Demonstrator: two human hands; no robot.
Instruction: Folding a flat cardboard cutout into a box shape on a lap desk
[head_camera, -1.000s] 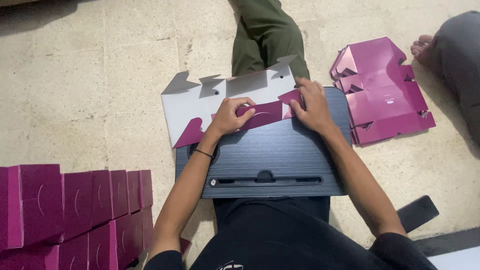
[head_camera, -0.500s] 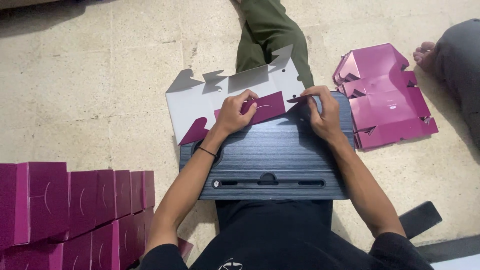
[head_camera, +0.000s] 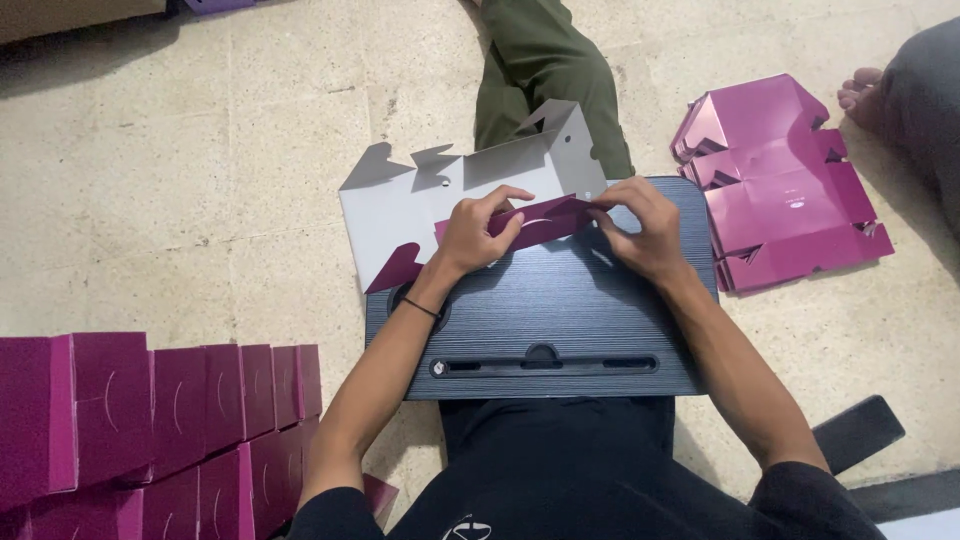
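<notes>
Evidently we're mid-fold: left hand (head_camera: 478, 232) and right hand (head_camera: 640, 228) pinch the blank's (head_camera: 400, 205) magenta flap (sides unformed); finished boxes (head_camera: 150, 420) sit near-left.

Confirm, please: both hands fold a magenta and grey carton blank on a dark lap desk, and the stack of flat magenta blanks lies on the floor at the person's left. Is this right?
Not quite. In the head view the stack of flat blanks lies at the person's right. Both the left hand and the right hand do fold the carton blank on the lap desk.
</notes>
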